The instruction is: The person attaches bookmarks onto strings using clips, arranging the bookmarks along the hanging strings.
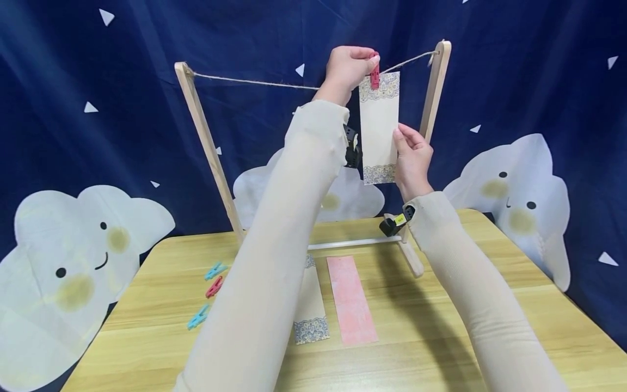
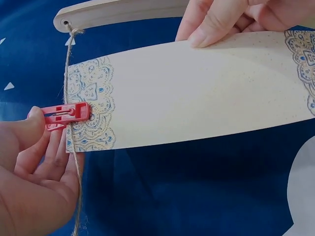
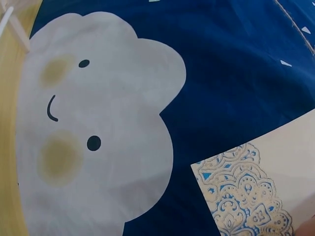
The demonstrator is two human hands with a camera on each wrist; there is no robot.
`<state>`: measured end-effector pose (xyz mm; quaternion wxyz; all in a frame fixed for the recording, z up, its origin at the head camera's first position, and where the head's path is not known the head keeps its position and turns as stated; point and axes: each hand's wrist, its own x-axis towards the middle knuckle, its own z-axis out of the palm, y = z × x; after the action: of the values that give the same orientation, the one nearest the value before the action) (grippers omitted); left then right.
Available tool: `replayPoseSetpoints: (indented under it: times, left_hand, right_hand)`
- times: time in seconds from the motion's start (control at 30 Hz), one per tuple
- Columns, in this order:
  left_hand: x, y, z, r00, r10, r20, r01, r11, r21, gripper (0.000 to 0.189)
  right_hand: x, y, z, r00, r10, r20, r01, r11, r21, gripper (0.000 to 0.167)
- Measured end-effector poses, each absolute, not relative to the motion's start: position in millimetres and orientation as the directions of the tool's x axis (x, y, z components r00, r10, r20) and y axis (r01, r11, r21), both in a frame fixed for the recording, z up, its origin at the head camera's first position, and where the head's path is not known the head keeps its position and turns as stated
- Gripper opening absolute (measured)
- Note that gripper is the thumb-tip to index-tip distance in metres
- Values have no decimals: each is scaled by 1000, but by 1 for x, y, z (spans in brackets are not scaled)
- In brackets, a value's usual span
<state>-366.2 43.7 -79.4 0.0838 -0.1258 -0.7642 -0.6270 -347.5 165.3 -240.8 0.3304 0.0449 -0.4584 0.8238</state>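
Note:
My left hand pinches a red clothespin between thumb and fingers. In the left wrist view the clothespin lies across the twine and the top end of a cream paper strip with blue lace-patterned ends. That strip hangs upright at the right part of the line in the head view. My right hand pinches its right edge, below the middle. Only the strip's lower patterned corner and a bit of finger show in the right wrist view.
Wooden posts hold the twine at both sides, joined low down by a white rod. On the table lie another patterned strip, a pink strip, two blue clothespins and a red one.

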Motion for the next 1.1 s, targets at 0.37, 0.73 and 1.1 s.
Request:
replayPoseSetpoints:
  times: [0.37, 0.73, 1.1]
  left_hand:
    - [-364, 33, -77, -969, 86, 234, 245, 168, 955, 27]
    - [-357, -1, -86, -953, 150, 263, 284, 141, 949, 39]
    - [-348, -52, -113, -940, 190, 283, 311, 141, 940, 39]
  right_hand:
    - [-350, 164, -245, -828, 454, 329, -524, -419, -741, 13]
    - [-358, 177, -254, -854, 424, 299, -463, -360, -810, 18]
    - [-364, 181, -263, -856, 398, 330, -472, -342, -813, 7]
